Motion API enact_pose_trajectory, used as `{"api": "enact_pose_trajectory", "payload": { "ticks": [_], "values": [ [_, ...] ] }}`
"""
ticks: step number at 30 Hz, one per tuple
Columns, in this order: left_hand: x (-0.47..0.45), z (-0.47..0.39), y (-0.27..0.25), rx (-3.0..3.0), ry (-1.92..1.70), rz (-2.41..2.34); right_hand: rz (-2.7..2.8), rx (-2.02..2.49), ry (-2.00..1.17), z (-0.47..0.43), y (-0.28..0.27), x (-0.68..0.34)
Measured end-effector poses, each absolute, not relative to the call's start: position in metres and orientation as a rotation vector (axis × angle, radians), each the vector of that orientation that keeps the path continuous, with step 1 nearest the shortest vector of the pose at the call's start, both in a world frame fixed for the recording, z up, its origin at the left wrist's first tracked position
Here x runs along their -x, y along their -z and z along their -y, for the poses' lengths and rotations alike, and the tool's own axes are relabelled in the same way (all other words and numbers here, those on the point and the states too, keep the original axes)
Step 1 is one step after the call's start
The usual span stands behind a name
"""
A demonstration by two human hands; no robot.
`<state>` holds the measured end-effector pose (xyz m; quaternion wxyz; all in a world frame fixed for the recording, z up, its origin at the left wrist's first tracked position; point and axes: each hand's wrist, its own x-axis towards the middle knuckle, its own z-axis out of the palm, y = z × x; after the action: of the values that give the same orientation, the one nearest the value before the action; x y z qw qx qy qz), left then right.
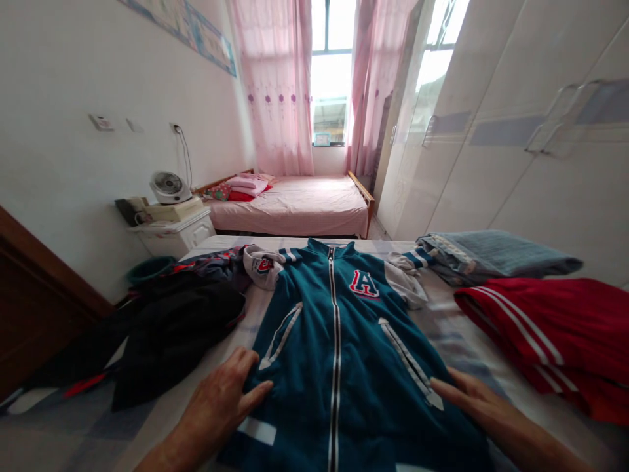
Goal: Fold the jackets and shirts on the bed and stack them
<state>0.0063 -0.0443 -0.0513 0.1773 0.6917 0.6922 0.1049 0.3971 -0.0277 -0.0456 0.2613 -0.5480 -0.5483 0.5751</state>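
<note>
A teal zip-up jacket lies front up on the bed in front of me, zipped to near its collar. It has grey sleeves folded inward, white-trimmed pockets and a letter A patch on the chest. At its left side edge, below the pocket, my left hand grips the cloth with the thumb on top and the fingers curled at the edge. My right hand holds the opposite edge by the lower end of the other pocket, thumb on top. Some of its fingers are hidden. The jacket's hem runs out of view.
Dark clothes lie heaped to the left. On the right are folded blue jeans and a red garment with white stripes. Beyond stand a pink-covered bed, a cabinet with a fan, and a wardrobe.
</note>
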Motion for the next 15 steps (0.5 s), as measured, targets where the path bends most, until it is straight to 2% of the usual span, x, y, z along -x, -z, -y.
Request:
{"api": "enact_pose_trajectory", "payload": {
  "ticks": [3,6,11,15],
  "values": [
    [-0.008,0.040,0.063,-2.045,-0.218,-1.942,1.413,1.349,-1.764,0.036,0.046,-0.390],
    [-0.009,0.033,0.047,-2.030,-0.376,-1.821,1.427,1.366,-1.699,0.036,0.036,-0.386],
    [-0.002,0.046,-0.002,-1.390,-0.919,-1.303,1.301,1.405,-1.494,0.025,0.006,-0.396],
    [0.004,0.067,0.022,-0.927,-0.984,-1.308,1.301,1.516,-1.450,0.027,0.005,-0.406]
  ]
}}
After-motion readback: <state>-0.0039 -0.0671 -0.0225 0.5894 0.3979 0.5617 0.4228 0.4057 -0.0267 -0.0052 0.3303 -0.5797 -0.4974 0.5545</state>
